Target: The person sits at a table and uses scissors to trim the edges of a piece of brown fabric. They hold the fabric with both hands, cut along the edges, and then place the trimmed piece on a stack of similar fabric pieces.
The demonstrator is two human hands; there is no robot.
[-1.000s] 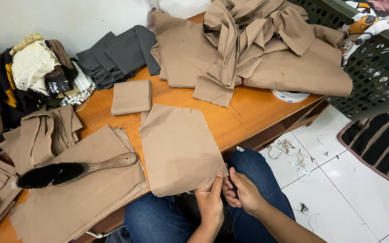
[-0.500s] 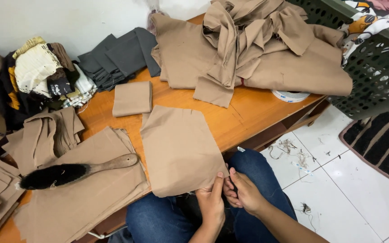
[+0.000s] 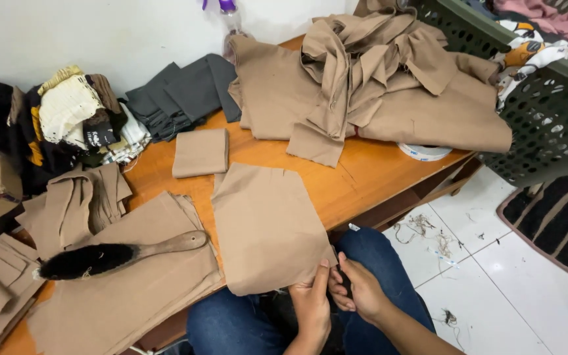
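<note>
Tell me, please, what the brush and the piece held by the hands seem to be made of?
The brush seems to have a pale wooden handle with a smooth, lightly glossy finish and dark bristles, natural or synthetic I cannot tell. The tan piece, pinched at its lower corner by both hands, looks like matte woven cloth: it lies limp over the table edge.

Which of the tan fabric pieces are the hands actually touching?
The flat tan panel hanging over the table's front edge; both the left hand and right hand pinch its lower corner. The others lie untouched.
</note>
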